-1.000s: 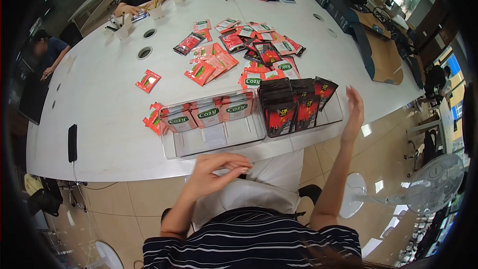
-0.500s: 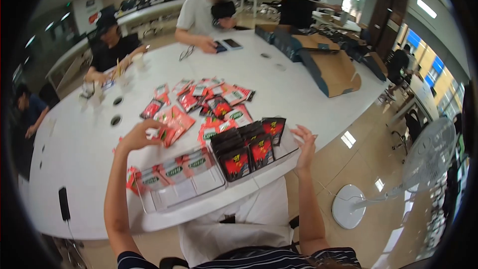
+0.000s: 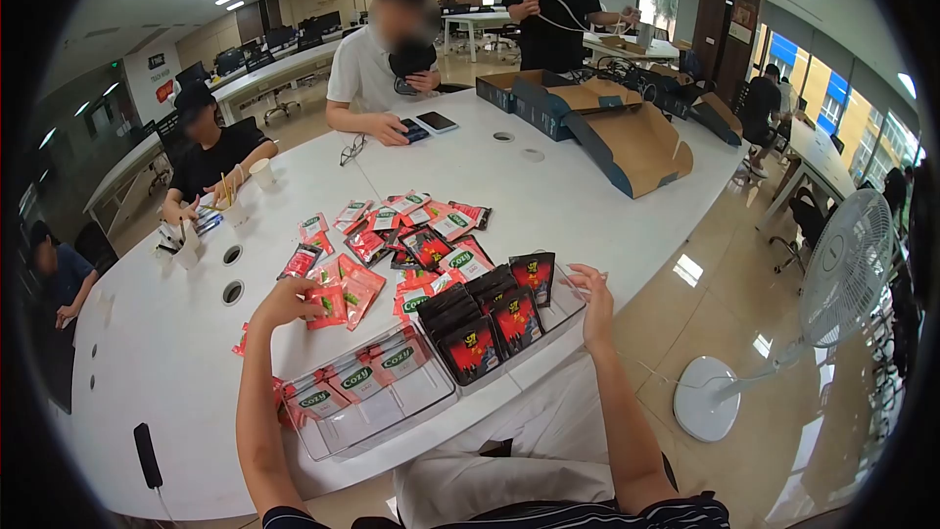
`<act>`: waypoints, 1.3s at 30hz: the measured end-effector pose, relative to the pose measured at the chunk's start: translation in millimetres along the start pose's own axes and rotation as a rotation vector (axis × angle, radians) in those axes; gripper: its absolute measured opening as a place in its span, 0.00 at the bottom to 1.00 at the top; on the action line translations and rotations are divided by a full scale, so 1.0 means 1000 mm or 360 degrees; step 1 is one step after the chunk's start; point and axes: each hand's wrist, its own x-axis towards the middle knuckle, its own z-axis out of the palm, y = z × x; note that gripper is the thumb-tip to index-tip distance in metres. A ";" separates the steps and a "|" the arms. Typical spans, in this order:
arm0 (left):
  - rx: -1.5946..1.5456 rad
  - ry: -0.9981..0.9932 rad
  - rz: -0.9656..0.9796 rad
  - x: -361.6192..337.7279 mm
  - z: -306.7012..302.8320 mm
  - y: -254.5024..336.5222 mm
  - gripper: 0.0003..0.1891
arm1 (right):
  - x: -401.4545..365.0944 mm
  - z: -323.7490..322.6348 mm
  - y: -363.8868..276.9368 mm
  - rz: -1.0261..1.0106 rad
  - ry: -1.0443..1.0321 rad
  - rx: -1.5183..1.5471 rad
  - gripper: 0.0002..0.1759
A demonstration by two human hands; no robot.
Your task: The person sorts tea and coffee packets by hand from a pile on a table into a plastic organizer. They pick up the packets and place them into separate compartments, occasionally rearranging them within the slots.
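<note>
My left hand is closed on the edge of a red Cozy tea sachet, beside a loose pile of similar sachets. Below it lies a clear plastic box with compartments. Red Cozy sachets stand in a row at the back of its left part. Black-and-red coffee sachets fill much of the right part, one leaning toward the right end. My right hand is at the box's right end, its bent fingers against the rim; the thumb is hard to make out.
Cups with pens and a paper cup stand at the left. Open cardboard boxes lie at the far right. Several people sit or stand around the white table. A fan stands right, a black device lies left.
My head view has shifted. My left fingers now press on a sachet at the pile's near edge. My right hand, whose fingers were spread beside the box, has come against its end.
</note>
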 end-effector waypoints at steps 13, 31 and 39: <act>0.0197 0.0139 0.0226 0.009 -0.005 -0.004 0.09 | -0.002 -0.001 0.006 -0.0334 -0.0427 -0.0137 0.34; 0.0095 0.1090 0.0276 0.009 -0.033 -0.061 0.13 | 0.001 -0.008 0.017 -0.0165 -0.0408 -0.0051 0.45; 0.0614 0.1308 -0.0108 -0.011 -0.038 -0.088 0.13 | -0.002 -0.006 0.007 -0.0095 -0.0364 -0.0068 0.43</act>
